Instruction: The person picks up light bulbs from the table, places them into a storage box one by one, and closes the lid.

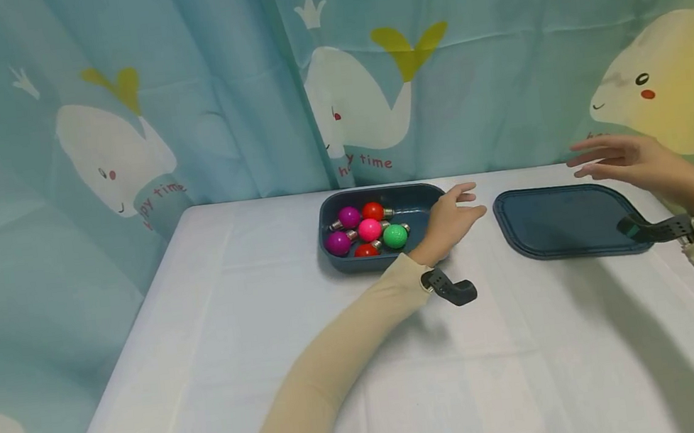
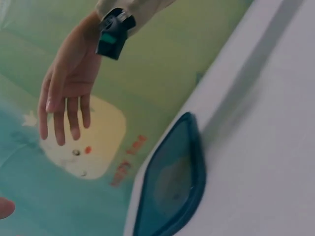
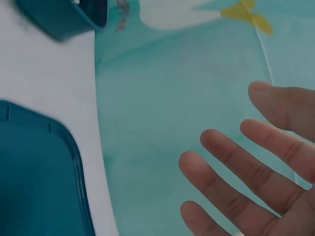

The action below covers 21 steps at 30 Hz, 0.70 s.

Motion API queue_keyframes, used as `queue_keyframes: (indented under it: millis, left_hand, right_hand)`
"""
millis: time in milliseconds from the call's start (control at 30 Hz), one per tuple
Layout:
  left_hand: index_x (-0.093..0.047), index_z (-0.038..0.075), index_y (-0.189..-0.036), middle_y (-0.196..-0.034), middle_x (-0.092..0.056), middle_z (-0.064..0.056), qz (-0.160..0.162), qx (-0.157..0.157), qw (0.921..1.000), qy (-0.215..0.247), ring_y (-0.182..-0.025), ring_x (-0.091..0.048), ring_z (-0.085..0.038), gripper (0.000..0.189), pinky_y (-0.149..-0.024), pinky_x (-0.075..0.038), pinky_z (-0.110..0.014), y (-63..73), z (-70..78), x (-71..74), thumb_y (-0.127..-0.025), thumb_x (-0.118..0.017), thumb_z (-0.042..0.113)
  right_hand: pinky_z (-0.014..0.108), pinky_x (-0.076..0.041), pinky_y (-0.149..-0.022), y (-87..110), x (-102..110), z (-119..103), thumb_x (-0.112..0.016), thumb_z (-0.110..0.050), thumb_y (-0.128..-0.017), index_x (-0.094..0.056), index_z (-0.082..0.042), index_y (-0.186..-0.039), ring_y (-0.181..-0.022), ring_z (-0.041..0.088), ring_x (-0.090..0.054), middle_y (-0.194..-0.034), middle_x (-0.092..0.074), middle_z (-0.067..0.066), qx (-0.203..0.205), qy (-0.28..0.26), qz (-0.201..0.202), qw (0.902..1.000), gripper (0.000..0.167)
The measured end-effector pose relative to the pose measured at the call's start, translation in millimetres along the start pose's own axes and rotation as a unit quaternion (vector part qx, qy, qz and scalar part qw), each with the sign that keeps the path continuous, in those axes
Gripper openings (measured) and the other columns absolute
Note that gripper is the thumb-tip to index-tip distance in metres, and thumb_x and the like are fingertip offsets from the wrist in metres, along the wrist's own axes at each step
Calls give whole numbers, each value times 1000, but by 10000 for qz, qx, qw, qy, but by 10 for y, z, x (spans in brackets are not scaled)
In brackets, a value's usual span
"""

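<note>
In the head view my left hand (image 1: 446, 223) hovers at the right end of a dark blue box (image 1: 359, 265), hiding part of that end. Its fingers reach to the right with nothing in them. Inside the box lie several small coloured bulbs with metal screw bases, among them a purple bulb (image 1: 338, 243), a pink bulb (image 1: 370, 229), a green bulb (image 1: 396, 236) and a red bulb (image 1: 373, 211). My right hand (image 1: 633, 161) is raised above the far right of a flat dark blue lid (image 1: 569, 220). Its fingers are extended and spread in the right wrist view, holding nothing.
A white cloth covers the table (image 1: 242, 371). Behind it and on the left hangs a blue-green curtain (image 1: 228, 80) printed with whales. Each wrist wears a black strap, the left strap (image 1: 449, 287) and the right strap (image 1: 657, 230).
</note>
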State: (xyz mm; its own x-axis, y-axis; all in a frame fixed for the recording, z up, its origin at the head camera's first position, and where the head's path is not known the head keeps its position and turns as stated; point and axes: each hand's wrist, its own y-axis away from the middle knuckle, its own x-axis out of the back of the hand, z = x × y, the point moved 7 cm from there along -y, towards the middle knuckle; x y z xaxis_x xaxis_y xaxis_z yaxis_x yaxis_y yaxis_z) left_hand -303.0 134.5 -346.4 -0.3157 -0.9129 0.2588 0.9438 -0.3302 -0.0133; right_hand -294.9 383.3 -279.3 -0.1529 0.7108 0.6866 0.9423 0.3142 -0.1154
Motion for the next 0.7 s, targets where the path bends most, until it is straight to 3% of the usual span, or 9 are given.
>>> queue_keyframes:
  millis: [200, 333, 700]
  left_hand:
    - [-52, 18, -133, -125, -61, -4, -167, 95, 9994, -279, -104, -64, -18, 45, -76, -49, -18, -72, -53, -284, -89, -62, 19]
    - [-51, 18, -134, -125, -62, -5, -276, 233, 9985, -408, -105, -63, -18, 46, -76, -51, -19, -106, -110, -420, -90, -62, 21]
    - [-49, 12, -135, -122, -62, -8, -96, 909, 9958, 108, -106, -62, -21, 47, -86, -52, -28, -207, -285, -598, -89, -61, 17]
  right_hand:
    - [4, -48, -74, 100, 113, 232, -53, 0, -93, -53, -14, -127, -91, -11, -61, -110, -60, -27, -17, -79, 201, 9998, 37]
    - [5, -50, -71, 168, 158, 439, -53, -3, -93, -53, -22, -123, -89, -12, -61, -103, -62, -28, -302, -137, 289, 9990, 35]
    - [6, -50, -67, 352, 255, 1008, -51, -10, -96, -50, -39, -106, -85, -16, -57, -93, -59, -33, -1012, -424, 462, 9929, 31]
